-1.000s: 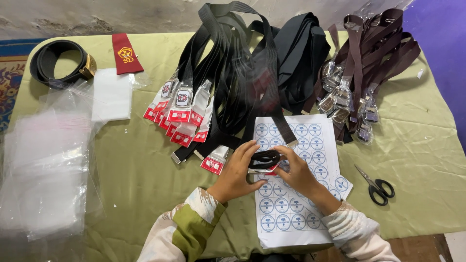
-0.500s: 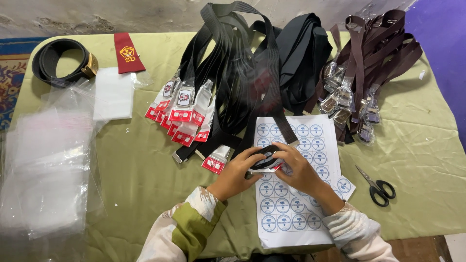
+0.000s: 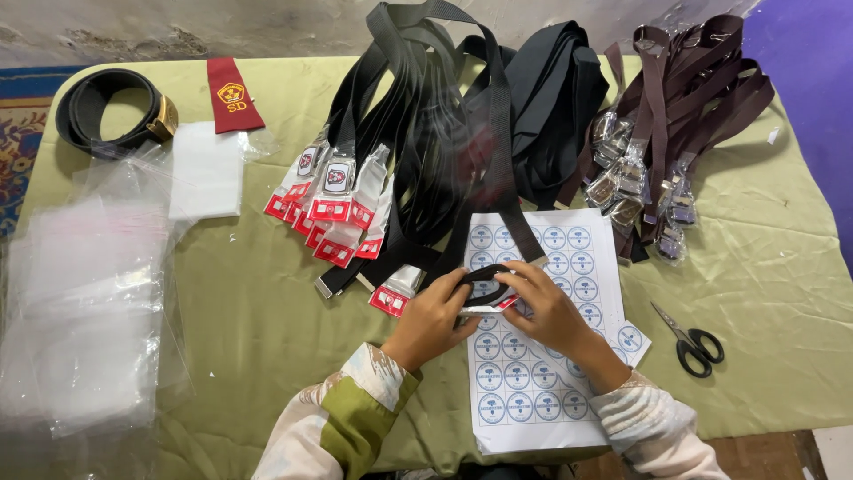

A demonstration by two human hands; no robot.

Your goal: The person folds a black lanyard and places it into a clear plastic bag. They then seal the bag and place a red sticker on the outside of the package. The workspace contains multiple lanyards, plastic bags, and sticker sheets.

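Left hand (image 3: 433,318) and right hand (image 3: 549,311) bent inward over sticker sheet (image 3: 533,356), fingers curled shut on black strap (image 3: 484,283) between them; clear bags (image 3: 80,302) far left.

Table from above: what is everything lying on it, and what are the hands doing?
table cloth: one, olive green, covers the table.
black belts: a heap, count unclear, top centre.
packaged buckles: several, red-edged, left of the heap.
brown belts: a heap with silvery buckles, top right.
sticker sheet: one, white with blue round stickers, centre.
scissors: one pair, black handles, right of the sheet.
rolled belt: one, black, top left.
red tie: one, beside the rolled belt.
clear bags: a stack, left edge.
left hand: grips a black belt end over the sheet.
right hand: grips the same belt end.
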